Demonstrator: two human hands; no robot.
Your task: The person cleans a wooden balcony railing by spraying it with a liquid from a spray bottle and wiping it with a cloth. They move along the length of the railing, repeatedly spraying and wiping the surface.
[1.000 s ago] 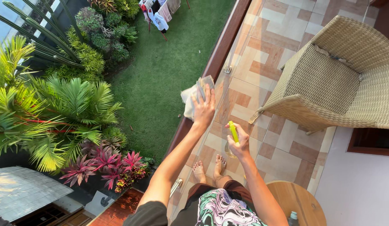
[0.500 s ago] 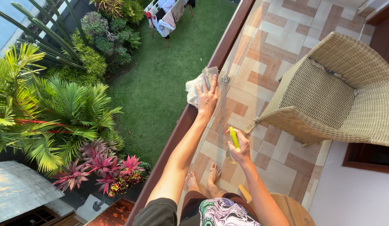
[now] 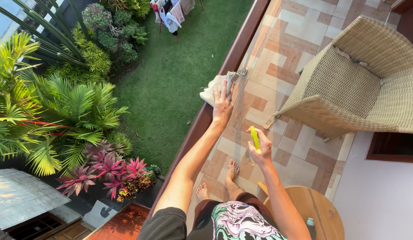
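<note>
On the rail: our left hand lies flat, fingers spread, pressing a pale cloth onto the brown rail, just above the middle of the frame.
Cloth: bunched and crumpled, its far part showing past our fingertips, lying on the rail top.
Right hand: our right hand is clamped round a spray bottle right of centre, held apart from the left hand and lower in the frame.
Bottle: only the yellow-green top shows clearly above our fingers; a clear body shows faintly below the hand, over the tiled floor.
Rail: it runs on a slant from the top centre down to the lower middle, parting lawn from tiles.
Feet: our bare feet stand on the tiles beside the rail, lower centre.
Chair: a wicker chair fills the upper right, well apart from both hands.
Stool: a round wooden stool sits at the lower right, near our right arm, with a small capped bottle on it.
Below: lawn in the upper middle, palms and red-leaved plants at the left, a drying rack with laundry at the top.
</note>
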